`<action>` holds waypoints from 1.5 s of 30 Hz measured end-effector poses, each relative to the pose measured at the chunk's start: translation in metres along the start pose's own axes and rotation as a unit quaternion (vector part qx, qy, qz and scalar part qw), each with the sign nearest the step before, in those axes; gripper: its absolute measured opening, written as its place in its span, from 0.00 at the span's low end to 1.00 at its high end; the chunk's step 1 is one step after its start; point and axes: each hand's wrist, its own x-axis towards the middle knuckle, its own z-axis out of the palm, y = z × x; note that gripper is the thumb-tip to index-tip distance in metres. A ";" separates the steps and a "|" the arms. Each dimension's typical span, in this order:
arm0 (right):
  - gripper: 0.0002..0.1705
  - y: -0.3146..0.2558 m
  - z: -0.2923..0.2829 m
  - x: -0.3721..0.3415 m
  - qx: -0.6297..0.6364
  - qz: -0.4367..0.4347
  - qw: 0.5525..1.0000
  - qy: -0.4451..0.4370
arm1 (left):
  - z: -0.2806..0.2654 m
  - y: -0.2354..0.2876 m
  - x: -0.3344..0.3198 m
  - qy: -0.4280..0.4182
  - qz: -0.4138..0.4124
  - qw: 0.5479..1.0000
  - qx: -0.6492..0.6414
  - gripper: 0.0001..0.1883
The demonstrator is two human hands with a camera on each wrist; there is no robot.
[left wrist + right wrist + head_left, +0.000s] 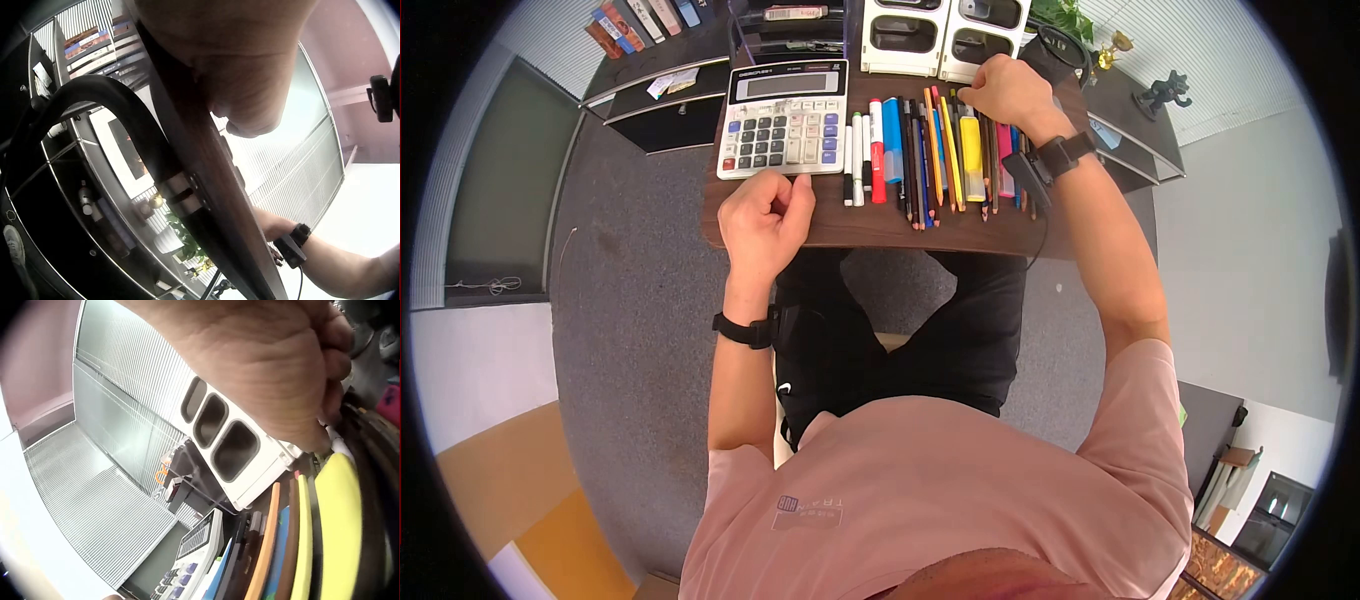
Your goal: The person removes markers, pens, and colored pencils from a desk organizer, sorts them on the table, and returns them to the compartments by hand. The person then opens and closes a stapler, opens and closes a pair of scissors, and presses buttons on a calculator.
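Near the front edge of the brown desk, in the head view, my left hand (765, 222) rests below the large white calculator (785, 120), fingers loosely curled around nothing. My right hand (1012, 98) reaches over the far end of a row of pens and pencils. Its fingers are bent down behind the yellow highlighter (971, 160), which also shows large as a yellow barrel (337, 519) in the right wrist view. Something whitish lies at the thumb tip there; I cannot tell whether the fingers pinch it. The hand itself hides the fingertips in the head view.
Red (877, 150) and blue (892, 140) markers and several pencils (915, 165) lie side by side. Behind them stand a white organizer (903, 38) with dark openings and a black mesh cup (1060, 52). A cable (1040, 240) hangs from the right wrist over the desk edge.
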 end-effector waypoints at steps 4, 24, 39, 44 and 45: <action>0.24 0.000 0.002 0.002 -0.008 0.001 1.000 0.006 | 0.000 -0.001 0.000 -0.008 -0.007 1.000 0.008 0.19; 0.26 -0.003 -0.003 0.005 0.063 0.031 0.998 0.002 | 0.001 0.004 0.002 0.007 0.003 1.000 0.009 0.21; 0.19 0.017 -0.012 -0.025 0.376 -0.102 0.909 0.149 | 0.002 0.003 0.002 0.008 0.001 1.000 0.004 0.20; 0.13 0.012 -0.021 -0.067 0.519 -0.125 0.836 0.130 | 0.001 0.005 0.002 0.003 -0.008 1.000 0.006 0.21; 0.13 0.016 -0.020 -0.073 0.539 -0.155 0.814 0.153 | 0.001 0.005 0.001 0.000 -0.009 1.000 0.003 0.21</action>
